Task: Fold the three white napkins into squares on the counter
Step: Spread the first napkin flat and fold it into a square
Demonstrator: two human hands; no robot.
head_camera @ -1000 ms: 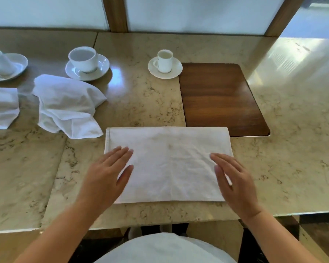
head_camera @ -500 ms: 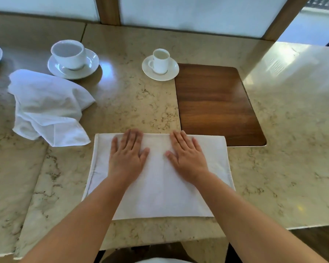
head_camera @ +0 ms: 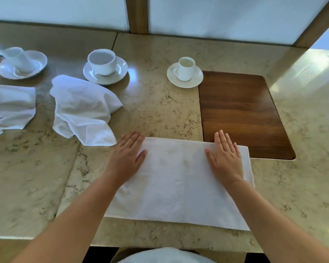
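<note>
Left hand (head_camera: pixel 124 158) and right hand (head_camera: pixel 225 158), fingers straight and palms down, press flat on the far corners of the folded napkin (head_camera: pixel 179 183), gripping nothing. The napkin lies as a rectangle near the front edge of the marble counter (head_camera: pixel 160 111). A crumpled napkin (head_camera: pixel 82 109) and a third napkin (head_camera: pixel 10 109) lie to the left, before three cups on saucers (head_camera: pixel 105 67); a wooden inlay (head_camera: pixel 239 114) lies far right.

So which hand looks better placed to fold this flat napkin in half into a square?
Probably the right hand. It lies flat near the napkin's right short edge, which stays visible past its fingers. The left hand covers the left edge, partly on the counter, suited to holding the cloth down.
</note>
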